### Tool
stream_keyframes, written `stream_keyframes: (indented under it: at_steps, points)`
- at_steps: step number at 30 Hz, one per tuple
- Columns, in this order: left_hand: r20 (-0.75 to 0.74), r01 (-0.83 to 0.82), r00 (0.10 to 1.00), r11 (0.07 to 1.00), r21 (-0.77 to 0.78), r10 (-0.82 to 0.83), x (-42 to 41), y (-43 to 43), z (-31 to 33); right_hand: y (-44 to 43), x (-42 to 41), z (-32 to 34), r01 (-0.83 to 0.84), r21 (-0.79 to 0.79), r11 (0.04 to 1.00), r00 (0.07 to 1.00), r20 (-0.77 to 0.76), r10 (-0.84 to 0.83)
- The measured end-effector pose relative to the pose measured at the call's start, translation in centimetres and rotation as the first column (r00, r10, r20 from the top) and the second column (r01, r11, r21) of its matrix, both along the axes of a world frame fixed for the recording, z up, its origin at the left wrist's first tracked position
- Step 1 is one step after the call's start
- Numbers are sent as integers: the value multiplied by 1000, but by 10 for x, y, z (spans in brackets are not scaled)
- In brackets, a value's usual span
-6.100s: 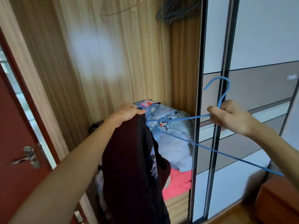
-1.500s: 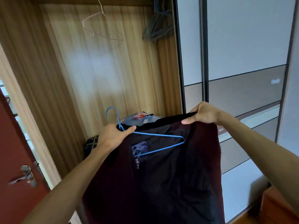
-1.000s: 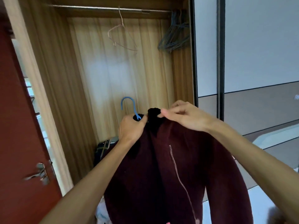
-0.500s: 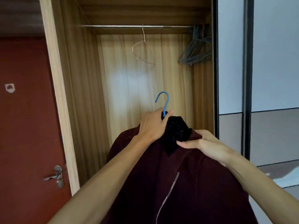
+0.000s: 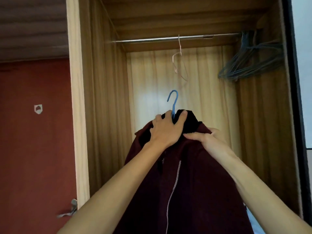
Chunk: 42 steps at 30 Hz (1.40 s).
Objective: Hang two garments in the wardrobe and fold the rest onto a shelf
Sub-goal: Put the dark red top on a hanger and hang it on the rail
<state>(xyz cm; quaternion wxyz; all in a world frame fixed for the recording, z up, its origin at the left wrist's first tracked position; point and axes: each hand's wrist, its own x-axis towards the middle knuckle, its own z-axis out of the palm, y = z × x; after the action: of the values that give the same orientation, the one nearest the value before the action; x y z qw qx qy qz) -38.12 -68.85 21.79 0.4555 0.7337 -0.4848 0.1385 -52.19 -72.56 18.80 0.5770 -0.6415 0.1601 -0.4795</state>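
Observation:
A dark maroon zip jacket [image 5: 189,191] with a black collar hangs on a blue hanger [image 5: 173,102], whose hook sticks up above the collar. My left hand [image 5: 167,130] grips the hanger's neck and the collar together. My right hand [image 5: 209,141] pinches the jacket's right shoulder just below the collar. The jacket is raised in front of the open wardrobe, well below the metal rail [image 5: 168,38]. The rest of the hanger is hidden inside the jacket.
A bare pale wire hanger [image 5: 179,65] hangs mid-rail. A bunch of several grey-blue hangers [image 5: 249,61] crowds the rail's right end. A red door [image 5: 33,141] with a metal handle [image 5: 69,210] stands left; the sliding door's dark frame [image 5: 295,81] borders the right.
Both hands have lifted the jacket on its hanger higher toward the rail. My view has tilted up, showing more of the wardrobe's top.

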Motion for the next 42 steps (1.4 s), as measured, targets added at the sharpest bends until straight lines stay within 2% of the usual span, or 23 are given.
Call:
stream_keyframes:
  at_steps: [8, 17, 20, 26, 33, 42]
  points:
    - [-13, 43, 999, 985, -165, -45, 75, -44, 72, -40, 87, 79, 8, -77, 997, 997, 75, -2]
    - [-82, -39, 996, 966, -254, 19, 139, -83, 144, -91, 153, 166, 33, -194, 980, 993, 116, -11]
    - [-96, 1, 995, 944, -331, -35, 153, -88, 172, -102, 173, 193, 17, -225, 974, 988, 151, 18]
    - [-115, 32, 990, 926, -376, -81, 185, -92, 214, -116, 225, 236, 21, -247, 969, 973, 226, 37]
    - [-113, 83, 982, 885, -459, -151, 217, -102, 248, -125, 265, 274, 87, -303, 949, 968, 250, -8]
    - [-127, 204, 938, 807, -554, -324, 278, -147, 312, -145, 302, 332, 172, -358, 918, 955, 289, -66]
